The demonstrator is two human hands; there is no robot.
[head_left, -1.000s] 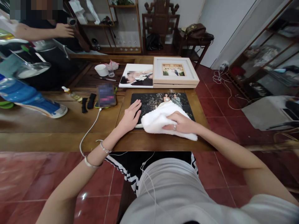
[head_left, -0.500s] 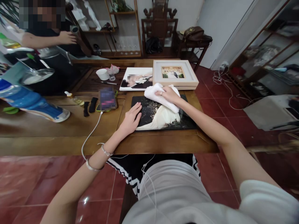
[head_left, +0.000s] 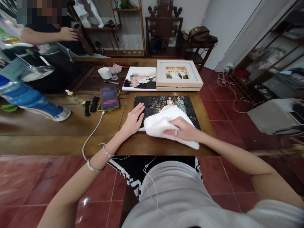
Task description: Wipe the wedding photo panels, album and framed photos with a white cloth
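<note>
Plainly, the right hand's [head_left: 184, 128] fingers are clenched around a bunched white cloth [head_left: 156, 123], which covers the near part of a dark photo panel [head_left: 154, 105] beneath them. Left of those fingers, the left hand [head_left: 134, 119] rests loosely on the panel's left side, grasping nothing. I'd wipe with the cloth folded flatter, pressing lightly and evenly, while the left fingers steady the edge. Beyond both sets of fingers, a white-edged print [head_left: 143, 82] adjoins a pale frame [head_left: 179, 83].

White cloth [head_left: 154, 125], black photo [head_left: 152, 104] (pale-speckled), red floor [head_left: 224, 109]
</note>
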